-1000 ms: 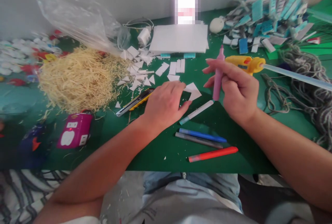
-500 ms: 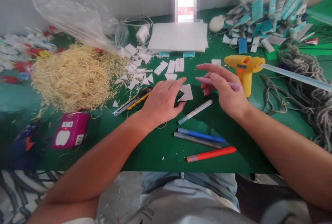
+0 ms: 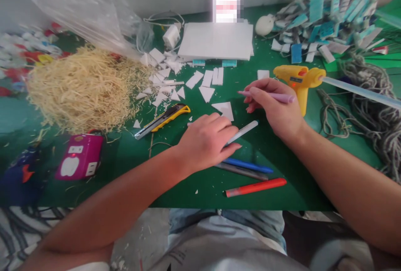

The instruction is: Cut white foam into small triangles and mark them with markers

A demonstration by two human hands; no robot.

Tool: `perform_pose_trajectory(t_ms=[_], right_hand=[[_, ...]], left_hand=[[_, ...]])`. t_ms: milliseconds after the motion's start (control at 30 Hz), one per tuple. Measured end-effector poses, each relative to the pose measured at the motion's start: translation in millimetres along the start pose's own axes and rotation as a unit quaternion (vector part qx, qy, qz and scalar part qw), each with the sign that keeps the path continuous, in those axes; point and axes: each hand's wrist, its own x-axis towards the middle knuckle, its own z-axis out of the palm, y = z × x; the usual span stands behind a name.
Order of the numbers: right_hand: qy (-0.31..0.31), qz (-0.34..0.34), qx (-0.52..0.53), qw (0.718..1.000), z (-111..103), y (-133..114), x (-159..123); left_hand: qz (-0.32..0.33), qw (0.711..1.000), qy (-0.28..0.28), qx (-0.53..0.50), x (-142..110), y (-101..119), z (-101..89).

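Observation:
My right hand [image 3: 278,106] is closed around a pink felt-tip pen [image 3: 272,95], whose tip points left, above the table. Palm down, my left hand [image 3: 208,141] hovers over a white felt-tip pen [image 3: 246,131]; its thumb stands apart from the bent fingers. Part of that pen is hidden under the fingers. Just beyond the left hand lies a white foam-board piece [image 3: 225,110]. Nearer to me lie a blue pen [image 3: 250,165], a grey pen [image 3: 246,171] and a red pen [image 3: 258,187]. A yellow box cutter [image 3: 166,120] rests left of my left hand.
Small white offcuts [image 3: 164,87] lie behind the cutter, beside a straw heap [image 3: 81,91]. White sheets [image 3: 216,41] are stacked at the back. A yellow glue gun [image 3: 300,83] and grey yarn [image 3: 369,103] are at right. A magenta power box [image 3: 79,157] sits front left.
My left hand has moved from the white piece toward me and to the right, over the white pen. The white piece now lies uncovered. My right hand still holds the pink pen.

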Motion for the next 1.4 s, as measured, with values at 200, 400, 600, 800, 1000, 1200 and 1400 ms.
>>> perform_pose_trajectory(t_ms=[200, 400, 600, 800, 1000, 1200, 1400], right_hand=[[0.008, -0.008, -0.013, 1.000, 2, 0, 0], [0.006, -0.017, -0.022, 1.000, 2, 0, 0], [0.011, -0.011, -0.024, 1.000, 2, -2, 1], [0.015, -0.008, -0.021, 1.000, 3, -3, 0], [-0.003, -0.009, -0.015, 1.000, 1, -2, -1], [-0.019, 0.019, -0.015, 1.000, 0, -4, -2], [-0.006, 0.014, -0.043, 0.999, 2, -3, -3]], left_hand=[[0.029, 0.997, -0.028, -0.072, -2, 5, 4.1], [0.045, 0.991, -0.036, -0.119, -3, 10, 0.6], [0.043, 0.988, -0.078, -0.126, -6, 34, 0.5], [0.081, 0.982, -0.145, -0.090, -5, 46, 1.1], [0.061, 0.990, -0.082, -0.097, -5, 25, -6.5], [-0.110, 0.994, 0.005, 0.007, -1, -27, -0.8], [-0.114, 0.993, -0.034, -0.017, 5, -40, 10.6]])
